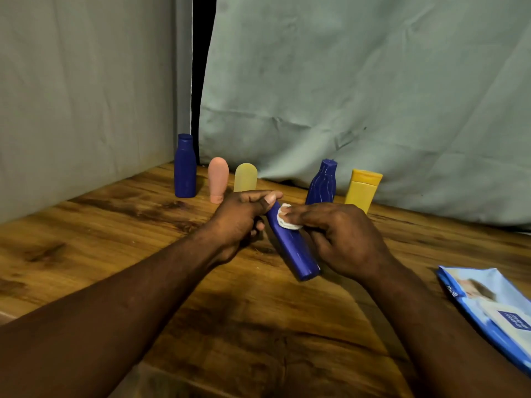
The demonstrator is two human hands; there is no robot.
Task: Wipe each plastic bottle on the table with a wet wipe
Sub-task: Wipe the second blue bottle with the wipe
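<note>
Wood-grain surface (115, 254) fills the lower frame. At centre the left grip (238, 222) curls round the top end of a tilted blue bottle (296, 254), just left of the right grip (344, 239), which holds a white wet wipe (284, 224) against the bottle's upper side.

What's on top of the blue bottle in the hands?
A small white wet wipe, held against the blue bottle by the right hand. The left hand grips the bottle's far end, covering its top, and fingers hide part of the wipe.
</note>
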